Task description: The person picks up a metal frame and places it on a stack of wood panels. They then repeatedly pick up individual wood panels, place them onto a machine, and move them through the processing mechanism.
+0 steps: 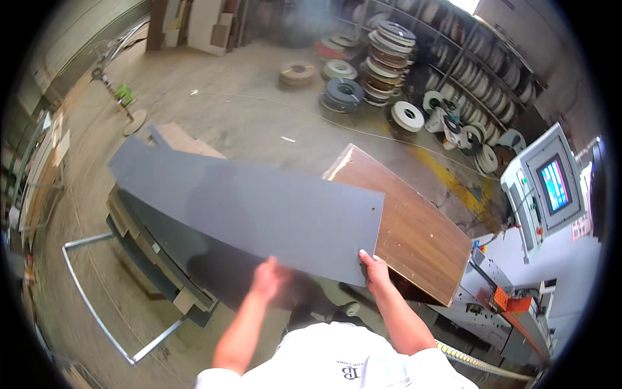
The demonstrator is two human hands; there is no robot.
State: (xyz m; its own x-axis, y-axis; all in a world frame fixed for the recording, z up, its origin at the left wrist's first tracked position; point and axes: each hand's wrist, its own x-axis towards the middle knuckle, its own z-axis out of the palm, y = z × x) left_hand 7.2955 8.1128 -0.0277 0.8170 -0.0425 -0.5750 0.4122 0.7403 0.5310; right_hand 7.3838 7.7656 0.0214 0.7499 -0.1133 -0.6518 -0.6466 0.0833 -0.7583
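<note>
A long dark grey panel [259,204] slants across the middle, over a stack of similar dark boards [152,223]. Its right end overlaps a brown wood-grain surface [421,240]. My right hand [376,271] grips the panel at its near right corner, thumb on top and the other fingers hidden beneath. Close to the panel's near edge is my left hand [269,279], smeared by motion. Whether its fingers hold anything does not show.
A metal frame [91,241] surrounds the stack's left side. On the right stands a machine with a control screen [554,185] and an orange part [508,299]. Edge-banding rolls stand in a tall pile [389,58], on the floor and on racks [479,58] at the back.
</note>
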